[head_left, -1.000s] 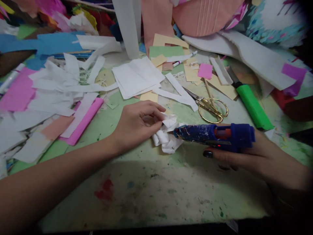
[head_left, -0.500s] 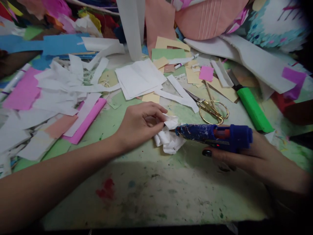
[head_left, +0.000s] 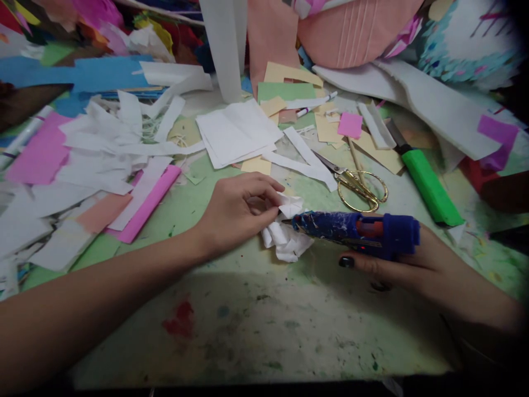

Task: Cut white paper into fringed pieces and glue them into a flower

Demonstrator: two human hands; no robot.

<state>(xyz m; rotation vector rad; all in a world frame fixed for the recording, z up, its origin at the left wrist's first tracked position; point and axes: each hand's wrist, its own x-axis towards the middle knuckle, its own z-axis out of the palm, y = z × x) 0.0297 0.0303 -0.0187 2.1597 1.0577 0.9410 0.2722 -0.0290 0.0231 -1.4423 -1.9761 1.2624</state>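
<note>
A small folded white paper piece (head_left: 286,240) rests on the stained green table in the middle. My left hand (head_left: 243,207) pinches its upper left part between thumb and fingers. From the right, my right hand (head_left: 397,270) grips a blue glue gun (head_left: 351,229) with a small red light showing. The gun's nozzle points left and lies at the paper, close to my left fingertips; whether it touches cannot be made out. Behind the paper are gold-handled scissors (head_left: 356,186), white strips (head_left: 309,157) and a stack of white sheets (head_left: 237,132).
White and pink paper scraps (head_left: 95,138) cover the left side. A green-handled knife (head_left: 432,184) lies at the right, near white foam sheets (head_left: 438,110). A pink square (head_left: 350,125), a marker and beige paper lie farther back.
The glue gun in my right hand has shifted slightly left, bringing its nozzle nearer my left fingertips. My left hand still pinches the white paper in almost the same place.
</note>
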